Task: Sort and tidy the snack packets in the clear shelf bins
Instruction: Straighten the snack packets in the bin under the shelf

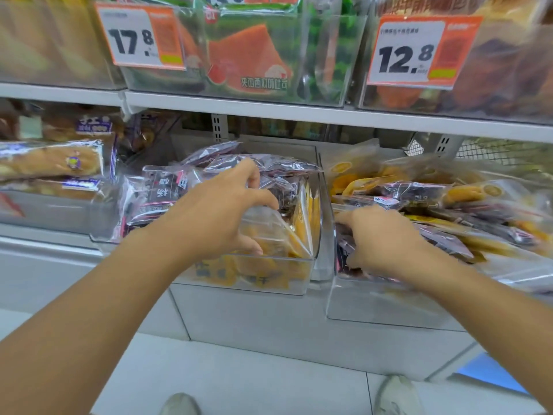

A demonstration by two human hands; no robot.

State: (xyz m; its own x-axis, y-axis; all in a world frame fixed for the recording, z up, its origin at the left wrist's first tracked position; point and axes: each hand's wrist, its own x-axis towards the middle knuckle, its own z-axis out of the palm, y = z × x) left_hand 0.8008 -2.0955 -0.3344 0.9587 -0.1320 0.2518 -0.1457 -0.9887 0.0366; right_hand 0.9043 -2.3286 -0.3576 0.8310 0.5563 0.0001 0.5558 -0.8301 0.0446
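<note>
Two clear bins stand side by side on the lower shelf. The middle bin [302, 275] holds yellow snack packets [302, 232] in front and dark purple packets [269, 166] piled on top. My left hand [221, 211] reaches into it, fingers curled around a clear-topped yellow packet [263, 223] and touching the purple ones. The right bin [374, 307] holds mixed purple and yellow packets [449, 202]. My right hand [386, 238] lies at its front left, fingers curled down over a dark purple packet [347, 253]; the fingertips are hidden.
Bread loaves in a bin [54, 163] sit to the left. The upper shelf [269, 109] overhangs closely, with bins carrying price tags 17.8 [140, 37] and 12.8 [419, 52]. A white floor [239, 375] and my shoes are below.
</note>
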